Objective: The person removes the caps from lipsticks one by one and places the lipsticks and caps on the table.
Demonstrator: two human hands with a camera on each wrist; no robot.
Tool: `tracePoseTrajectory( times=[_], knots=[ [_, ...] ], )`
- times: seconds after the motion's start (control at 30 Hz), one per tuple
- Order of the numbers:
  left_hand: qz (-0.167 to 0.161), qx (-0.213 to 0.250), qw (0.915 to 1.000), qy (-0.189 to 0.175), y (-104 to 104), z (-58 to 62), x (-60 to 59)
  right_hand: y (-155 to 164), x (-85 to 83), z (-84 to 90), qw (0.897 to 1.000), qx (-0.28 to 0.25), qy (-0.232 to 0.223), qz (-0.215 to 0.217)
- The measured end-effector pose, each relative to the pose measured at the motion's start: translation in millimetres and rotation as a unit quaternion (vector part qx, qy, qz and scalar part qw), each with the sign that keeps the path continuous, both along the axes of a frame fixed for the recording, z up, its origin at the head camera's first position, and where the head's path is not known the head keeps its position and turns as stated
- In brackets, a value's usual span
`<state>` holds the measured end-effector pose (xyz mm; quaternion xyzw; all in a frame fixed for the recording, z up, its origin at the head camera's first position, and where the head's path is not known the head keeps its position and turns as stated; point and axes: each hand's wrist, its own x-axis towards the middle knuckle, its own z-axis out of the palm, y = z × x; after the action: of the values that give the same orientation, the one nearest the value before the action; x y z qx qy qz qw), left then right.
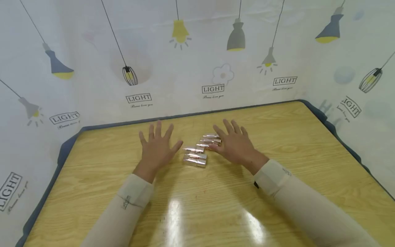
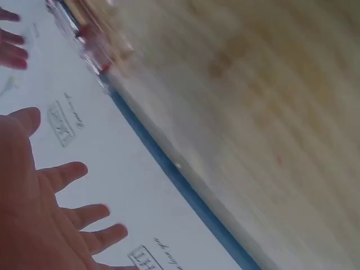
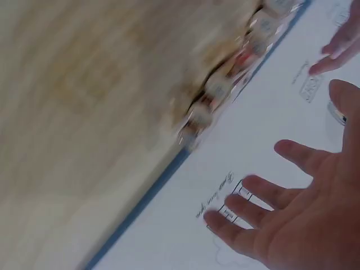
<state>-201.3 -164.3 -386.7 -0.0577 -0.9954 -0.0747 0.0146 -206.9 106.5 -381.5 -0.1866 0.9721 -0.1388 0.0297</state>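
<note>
Several shiny, pale pink tubes that look like lipsticks [image 1: 195, 162] lie on their sides on the wooden table, in two staggered groups. To the left of the nearer group is my left hand [image 1: 157, 151], its fingers spread and holding nothing. My right hand [image 1: 237, 145], fingers also spread, hovers beside the farther group and hides its right ends in the head view. In the right wrist view the tubes [image 3: 219, 87] are blurred and stand apart from the right palm [image 3: 315, 219]. The left wrist view catches the tubes [image 2: 93, 45] at its top edge.
The wood-grain table [image 1: 200, 212] has a dark blue edge [image 1: 148, 120] along its back and sides. Behind it hangs a white cloth [image 1: 185, 68] printed with lamps and lettering. Light reflects off the table's front part.
</note>
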Motion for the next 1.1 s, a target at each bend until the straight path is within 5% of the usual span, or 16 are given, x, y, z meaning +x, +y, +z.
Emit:
tracePoseTrajectory(
  times=[0.2, 0.47, 0.7, 1.1],
  knots=[
    [-0.030, 0.014, 0.9991, 0.026, 16.7, -2.2, 19.0, -16.5, 17.0, -5.5, 0.996, -0.079, 0.032, 0.028],
    [-0.066, 0.023, 0.9953, 0.068, 32.4, 6.5, 44.7, -34.2, 30.5, -8.0, 0.992, -0.083, 0.067, 0.071],
    [-0.059, 0.037, 0.9945, 0.078, 34.3, 8.1, 53.6, -44.9, 28.1, -7.4, 0.992, -0.112, -0.013, 0.056],
    [-0.053, 0.038, 0.9953, 0.072, 41.6, 12.3, 52.8, -56.7, 26.1, -11.1, 0.995, -0.078, -0.027, 0.051]
  ],
)
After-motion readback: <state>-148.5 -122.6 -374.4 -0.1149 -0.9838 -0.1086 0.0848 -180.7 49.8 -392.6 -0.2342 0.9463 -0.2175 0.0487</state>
